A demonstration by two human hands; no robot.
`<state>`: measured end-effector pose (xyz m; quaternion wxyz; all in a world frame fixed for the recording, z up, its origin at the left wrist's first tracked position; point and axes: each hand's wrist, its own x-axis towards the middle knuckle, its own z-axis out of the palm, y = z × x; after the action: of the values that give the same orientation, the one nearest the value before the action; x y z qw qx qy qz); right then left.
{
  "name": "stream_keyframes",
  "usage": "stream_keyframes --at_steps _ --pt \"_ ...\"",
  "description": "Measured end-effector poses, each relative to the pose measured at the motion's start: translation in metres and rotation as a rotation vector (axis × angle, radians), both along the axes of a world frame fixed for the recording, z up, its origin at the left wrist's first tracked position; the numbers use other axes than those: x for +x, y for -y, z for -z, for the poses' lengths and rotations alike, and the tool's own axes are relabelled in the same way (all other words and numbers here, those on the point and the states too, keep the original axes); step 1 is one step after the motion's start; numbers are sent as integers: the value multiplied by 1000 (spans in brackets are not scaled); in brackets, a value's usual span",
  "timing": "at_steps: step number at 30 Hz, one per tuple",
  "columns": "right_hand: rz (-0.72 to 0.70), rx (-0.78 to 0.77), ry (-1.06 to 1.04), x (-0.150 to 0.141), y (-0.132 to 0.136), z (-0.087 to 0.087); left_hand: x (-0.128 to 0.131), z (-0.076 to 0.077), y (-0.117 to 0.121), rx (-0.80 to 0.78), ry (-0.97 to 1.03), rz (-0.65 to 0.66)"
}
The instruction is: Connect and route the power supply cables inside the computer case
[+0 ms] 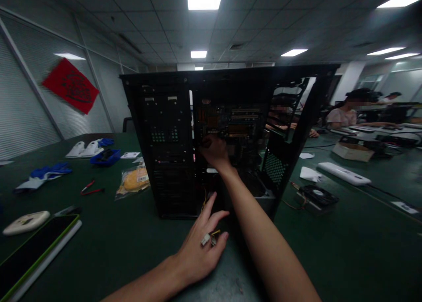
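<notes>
A black computer case (171, 130) stands on the table with its side panel off, and a motherboard (242, 124) shows inside. My right hand (214, 150) reaches into the case at the motherboard's left edge. Its fingers are curled together, and whatever they hold is dark and hidden. In front of the case's lower opening is my left hand (201, 238), fingers spread. A white cable connector (205, 239) with yellow wire lies against it between thumb and forefinger, not visibly gripped. A dark power supply unit (253, 185) sits at the bottom right of the case, partly behind my right forearm.
On the left lie a phone (36, 245), red-handled pliers (90, 187), gloves (46, 174), a blue tray (105, 157) and a bagged yellow item (133, 181). To the right are a cooling fan (318, 194), a white power strip (344, 173) and a cardboard box (351, 150). Other people sit beyond.
</notes>
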<state>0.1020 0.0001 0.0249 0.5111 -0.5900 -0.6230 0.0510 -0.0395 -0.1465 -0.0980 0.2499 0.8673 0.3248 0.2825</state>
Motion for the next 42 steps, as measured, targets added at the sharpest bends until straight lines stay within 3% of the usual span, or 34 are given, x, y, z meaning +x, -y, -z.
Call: stream_keyframes --at_steps 4,11,16,20,24,28,32,34,37,42 --pt "-69 29 21 11 2 -5 -1 -1 0 16 14 7" --pt "-177 261 121 19 25 -28 -3 3 -1 51 2 35" --pt "-347 171 389 -3 35 -25 -5 5 -4 155 -14 29" --pt "-382 103 505 -8 34 -19 -10 -1 -11 395 -46 -4" --pt "-406 96 544 -4 48 -31 -18 -25 -17 788 -166 43" --pt "-440 0 591 1 76 -51 -20 -69 -24 1064 -269 223" --pt "-413 -195 633 13 95 -65 4 -119 -29 1192 -530 26" --pt "-344 -209 651 23 97 -69 22 -140 -33 1183 -673 -44" --pt "-274 -158 631 40 97 -72 46 -161 -48 1034 -839 -141" --pt "-356 -196 572 54 101 -70 54 -162 -91 806 -857 -455"
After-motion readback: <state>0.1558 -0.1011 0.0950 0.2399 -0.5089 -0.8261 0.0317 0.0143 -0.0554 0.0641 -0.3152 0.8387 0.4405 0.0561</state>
